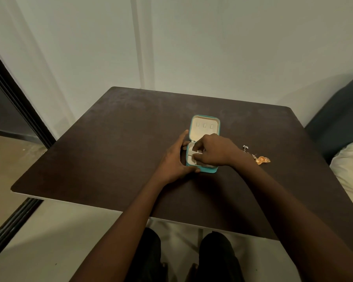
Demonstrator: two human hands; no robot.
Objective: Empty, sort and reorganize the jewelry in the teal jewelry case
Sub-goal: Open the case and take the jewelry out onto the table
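Steadying the teal jewelry case (204,169) with my left hand (174,159), I have that hand laid along the case's nine o'clock side: the fingers run up beside the left wall toward twelve o'clock, nearly straight, and the thumb lies against the near corner at about six o'clock, so the base sits cupped between thumb and fingers. My right hand (214,148) comes in from three o'clock and hangs over the open base, covering most of its right half. Its fingers (196,152) are curled down into the pale compartments and drawn together as if pinching something small, but I cannot tell what, if anything, sits between them; the tips hide it.

The case lies near the middle of the dark counter (110,159), just toward twelve o'clock from both my wrists. Its lid (205,128) stands open at the twelve o'clock end, tilted back, showing a cream lining with three small tabs in a row. The base shows cream dividers on its left side, where my right hand does not cover it.

At three o'clock from the case, just beyond my right wrist, a gold piece of jewelry (262,160) rests on the counter, and a small silver piece (245,147) lies near it toward twelve o'clock. Both lie apart from the case and from my fingers; their exact shapes are too small to make out.
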